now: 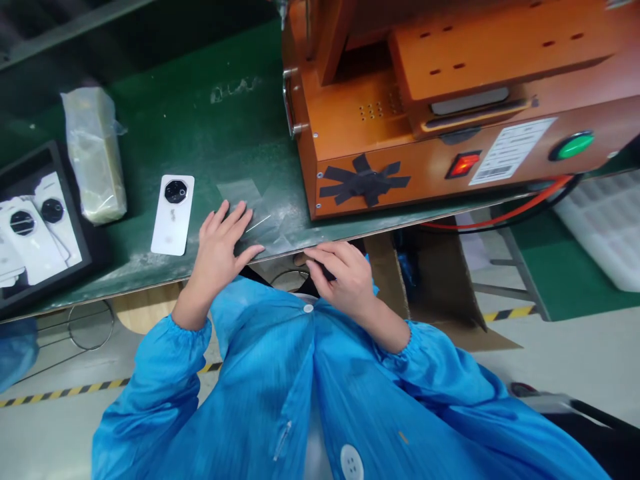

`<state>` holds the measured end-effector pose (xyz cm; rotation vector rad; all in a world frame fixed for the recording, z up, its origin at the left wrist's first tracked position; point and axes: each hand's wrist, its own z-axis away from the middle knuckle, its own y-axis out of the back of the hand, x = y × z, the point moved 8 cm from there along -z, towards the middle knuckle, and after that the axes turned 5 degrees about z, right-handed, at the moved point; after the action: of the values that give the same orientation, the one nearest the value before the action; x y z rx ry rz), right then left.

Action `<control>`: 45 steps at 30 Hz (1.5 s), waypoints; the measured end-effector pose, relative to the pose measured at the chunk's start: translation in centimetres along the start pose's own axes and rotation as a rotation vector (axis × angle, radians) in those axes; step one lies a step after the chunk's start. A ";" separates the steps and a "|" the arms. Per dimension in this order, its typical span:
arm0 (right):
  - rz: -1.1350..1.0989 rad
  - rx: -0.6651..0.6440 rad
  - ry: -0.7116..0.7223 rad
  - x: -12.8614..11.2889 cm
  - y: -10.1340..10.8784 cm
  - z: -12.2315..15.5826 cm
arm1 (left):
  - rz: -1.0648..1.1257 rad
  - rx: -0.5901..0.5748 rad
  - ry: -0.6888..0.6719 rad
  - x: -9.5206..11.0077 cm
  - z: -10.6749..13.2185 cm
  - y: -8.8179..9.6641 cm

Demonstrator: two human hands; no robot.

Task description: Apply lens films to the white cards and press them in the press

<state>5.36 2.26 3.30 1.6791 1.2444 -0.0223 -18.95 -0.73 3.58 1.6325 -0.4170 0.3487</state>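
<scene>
My left hand (pixel 220 243) lies flat with fingers spread on a clear film sheet (pixel 255 207) at the front edge of the green table (pixel 200 120). A white phone back cover (pixel 173 214) with a black round camera ring lies just left of that hand, untouched. My right hand (pixel 340 273) is curled at the table's edge, fingers closed around something dark that I cannot make out. Both arms wear blue smock sleeves.
An orange machine (pixel 425 113) with a red switch (pixel 463 164) and green button (pixel 574 145) stands at the right. A black tray (pixel 45 227) of white covers sits at the left, beside a wrapped block (pixel 95 157). A cardboard box (pixel 430 280) stands below the table.
</scene>
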 end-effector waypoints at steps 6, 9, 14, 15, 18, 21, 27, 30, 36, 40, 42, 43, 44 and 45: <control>-0.058 0.050 -0.032 -0.8 -0.2 -1.8 | 0.050 0.013 0.019 -0.3 0.1 0.2; -0.019 0.054 -0.023 -1.0 -0.3 -3.0 | 0.063 0.029 0.028 -0.2 0.0 0.2; 0.054 -0.048 -0.053 -1.3 -2.0 -4.0 | 0.126 0.098 0.054 -0.2 -0.1 0.7; 0.049 -0.072 -0.070 -1.4 -2.6 -4.3 | 0.138 0.116 0.072 -0.4 -0.2 0.8; -0.063 -0.135 -0.143 -1.5 -4.3 -5.3 | 0.167 0.157 0.094 -0.8 -0.6 1.4; -0.320 -0.166 -0.272 -0.9 -5.2 -5.9 | 0.187 0.139 0.054 -0.6 -1.1 1.8; -0.413 -0.059 -0.343 -0.3 -3.5 -5.2 | 0.283 0.176 0.145 -0.6 -1.0 2.1; -0.374 -0.095 -0.321 -0.7 -3.2 -4.5 | 0.266 0.174 0.163 -0.5 -1.0 1.4; -0.335 -0.094 -0.357 -0.8 -3.1 -3.6 | 0.352 0.209 0.105 -0.2 -1.2 1.5; -0.521 -0.098 -0.437 -0.7 -5.0 -4.4 | 0.378 0.222 0.111 -0.5 -1.1 1.7; -0.715 -0.121 -0.501 -0.5 -6.4 -4.9 | 0.382 0.226 0.123 -0.6 -1.0 1.8; -0.787 -0.125 -0.525 -0.4 -6.9 -5.1 | 0.389 0.225 0.132 -0.6 -0.9 1.8; -0.835 -0.123 -0.543 -0.3 -7.2 -5.3 | 0.401 0.227 0.143 -0.7 -0.8 1.9; -0.860 -0.117 -0.553 -0.1 -7.3 -5.4 | 0.422 0.231 0.152 -0.6 -0.7 1.9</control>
<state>-2.66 5.74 1.04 0.8382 1.3902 -0.8536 -20.39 -0.12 5.08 1.7208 -0.6234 0.8591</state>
